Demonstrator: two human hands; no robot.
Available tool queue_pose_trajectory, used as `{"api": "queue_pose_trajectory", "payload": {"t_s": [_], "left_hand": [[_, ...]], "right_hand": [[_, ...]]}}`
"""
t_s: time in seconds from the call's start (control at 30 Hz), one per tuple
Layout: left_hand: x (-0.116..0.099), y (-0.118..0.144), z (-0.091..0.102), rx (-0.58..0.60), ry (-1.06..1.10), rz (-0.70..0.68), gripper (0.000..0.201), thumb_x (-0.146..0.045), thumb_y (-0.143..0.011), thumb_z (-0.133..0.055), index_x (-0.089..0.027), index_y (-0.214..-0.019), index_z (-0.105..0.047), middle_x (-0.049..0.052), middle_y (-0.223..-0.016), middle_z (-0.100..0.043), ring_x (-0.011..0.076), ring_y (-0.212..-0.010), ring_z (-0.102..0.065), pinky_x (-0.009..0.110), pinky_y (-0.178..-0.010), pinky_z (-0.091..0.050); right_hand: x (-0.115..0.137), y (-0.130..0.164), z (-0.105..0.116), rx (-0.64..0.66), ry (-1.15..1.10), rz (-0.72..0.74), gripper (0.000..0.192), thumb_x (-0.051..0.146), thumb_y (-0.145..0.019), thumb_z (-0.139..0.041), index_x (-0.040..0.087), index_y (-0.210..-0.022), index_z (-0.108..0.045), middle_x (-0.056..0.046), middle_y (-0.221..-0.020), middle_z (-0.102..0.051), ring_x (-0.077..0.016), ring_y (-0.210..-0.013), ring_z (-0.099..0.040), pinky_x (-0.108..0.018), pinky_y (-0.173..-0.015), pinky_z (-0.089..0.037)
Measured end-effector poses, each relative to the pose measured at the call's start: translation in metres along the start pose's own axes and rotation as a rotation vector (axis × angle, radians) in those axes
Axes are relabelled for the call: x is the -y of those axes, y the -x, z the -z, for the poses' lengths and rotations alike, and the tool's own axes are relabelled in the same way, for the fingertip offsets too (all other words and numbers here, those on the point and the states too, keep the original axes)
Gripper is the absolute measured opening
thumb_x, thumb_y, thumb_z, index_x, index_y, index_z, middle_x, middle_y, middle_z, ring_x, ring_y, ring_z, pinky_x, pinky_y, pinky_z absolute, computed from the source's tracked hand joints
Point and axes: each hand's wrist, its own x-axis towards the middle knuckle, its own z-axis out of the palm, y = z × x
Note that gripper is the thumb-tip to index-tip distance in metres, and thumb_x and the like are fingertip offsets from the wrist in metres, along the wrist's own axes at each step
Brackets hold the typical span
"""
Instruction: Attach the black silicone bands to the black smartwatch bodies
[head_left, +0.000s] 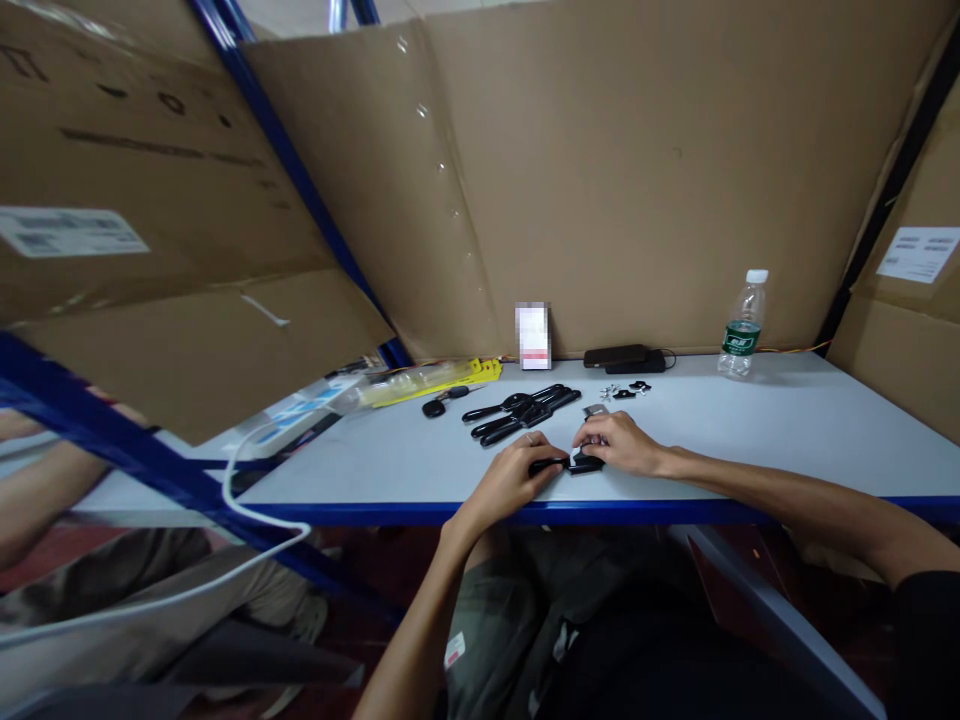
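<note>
Near the table's front edge, my left hand (514, 477) is closed around the black handle (551, 463) of a tool whose kind I cannot make out. My right hand (621, 442) pinches the wider black end (586, 465) of this tool, where a pale piece shows. Its fingertips hide part of that end. A grey metal piece (596, 410) lies just beyond the right fingers. Farther back sits a pile of similar black-handled pieces (523, 412). Small silver parts (611, 391) and small black parts (637, 387) lie loose behind my right hand.
A water bottle (742, 328) stands at the back right. Black flat cases (628, 358) and a white card (533, 337) are by the cardboard wall (637, 180). Keys with a black fob (435, 407) and yellow strips (442, 383) lie left. Another person's arm (52, 490) shows beyond the blue post.
</note>
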Motion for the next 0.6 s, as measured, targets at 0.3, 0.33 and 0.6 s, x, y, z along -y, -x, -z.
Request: {"api": "queue_pose_trajectory", "payload": {"t_s": [0.3, 0.33, 0.6], "left_hand": [[0.000, 0.000, 0.000, 0.002, -0.007, 0.006, 0.025, -0.030, -0.096, -0.058, -0.022, -0.110, -0.077, 0.007, -0.101, -0.068, 0.0218, -0.096, -0.064, 0.033, -0.090, -0.049], [-0.001, 0.000, 0.000, -0.002, -0.008, 0.006, 0.025, -0.030, -0.096, -0.058, -0.022, -0.110, -0.077, 0.007, -0.100, -0.068, 0.0217, -0.096, -0.064, 0.033, -0.089, -0.049], [0.001, 0.001, 0.000, 0.002, -0.009, 0.008, 0.025, -0.029, -0.096, -0.059, -0.021, -0.111, -0.076, 0.008, -0.103, -0.067, 0.0217, -0.097, -0.064, 0.033, -0.091, -0.048]], "right_hand": [[-0.007, 0.000, -0.002, -0.075, -0.018, -0.018, 0.027, -0.003, -0.080, -0.062, 0.018, -0.088, -0.076, -0.002, -0.083, -0.073, -0.0156, -0.079, -0.065, -0.027, -0.077, -0.047], [-0.007, 0.000, -0.003, -0.079, -0.015, -0.021, 0.026, -0.003, -0.080, -0.063, 0.018, -0.087, -0.076, -0.002, -0.082, -0.073, -0.0155, -0.078, -0.065, -0.027, -0.076, -0.046], [-0.022, -0.012, 0.019, -0.184, 0.068, 0.030, 0.019, 0.008, -0.087, -0.062, 0.018, -0.089, -0.078, -0.004, -0.091, -0.075, -0.0160, -0.083, -0.066, -0.027, -0.080, -0.047]]}}
